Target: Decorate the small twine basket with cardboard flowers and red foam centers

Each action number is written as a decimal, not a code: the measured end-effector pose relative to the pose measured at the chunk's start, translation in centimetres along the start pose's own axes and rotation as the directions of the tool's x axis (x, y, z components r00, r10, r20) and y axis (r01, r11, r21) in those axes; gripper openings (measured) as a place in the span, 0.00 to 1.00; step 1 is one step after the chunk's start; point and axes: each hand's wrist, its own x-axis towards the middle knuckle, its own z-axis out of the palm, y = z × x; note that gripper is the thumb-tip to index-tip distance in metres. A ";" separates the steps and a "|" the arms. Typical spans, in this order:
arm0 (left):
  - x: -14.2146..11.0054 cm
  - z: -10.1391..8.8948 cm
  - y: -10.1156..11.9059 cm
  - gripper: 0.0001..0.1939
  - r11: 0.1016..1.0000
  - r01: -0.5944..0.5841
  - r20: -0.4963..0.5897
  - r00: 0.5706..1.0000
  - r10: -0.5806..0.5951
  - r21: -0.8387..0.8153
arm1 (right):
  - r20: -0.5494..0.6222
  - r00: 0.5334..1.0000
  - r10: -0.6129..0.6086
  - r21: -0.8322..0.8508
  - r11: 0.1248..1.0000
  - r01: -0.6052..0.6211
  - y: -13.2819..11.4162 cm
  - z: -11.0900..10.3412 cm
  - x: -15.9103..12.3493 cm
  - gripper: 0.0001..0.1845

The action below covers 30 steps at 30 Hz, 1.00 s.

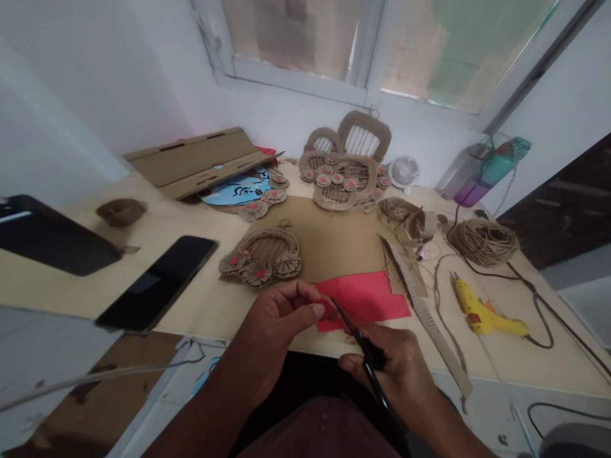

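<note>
Left hand (286, 321) pinching small red piece (327, 308), thumb and fingertips together; right hand (394, 362) gripping black scissors (363, 343), blades angling toward it.

Single head-worn view, looking forward and down from above the near bench (205, 299) edge, window (305, 44) beyond

Dim, soft window light from above; slight blur, edges stretched.
</note>
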 end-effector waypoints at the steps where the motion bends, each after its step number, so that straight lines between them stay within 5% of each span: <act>1: 0.0 0.0 0.0 0.04 1.000 -0.003 0.003 1.000 0.003 0.003 | 0.010 1.000 0.008 0.010 1.000 -0.008 0.0 0.0 0.0 0.17; 12: -0.3 -0.3 0.3 0.04 0.998 0.013 0.017 1.000 -0.014 0.059 | 0.056 0.997 -0.045 0.034 0.998 0.043 -0.4 -0.5 0.0 0.16; 30: -0.1 -1.5 0.5 0.06 0.987 -0.001 0.167 0.986 -0.026 0.160 | 0.073 0.977 -0.198 -0.301 0.930 0.211 -0.9 -1.5 0.6 0.16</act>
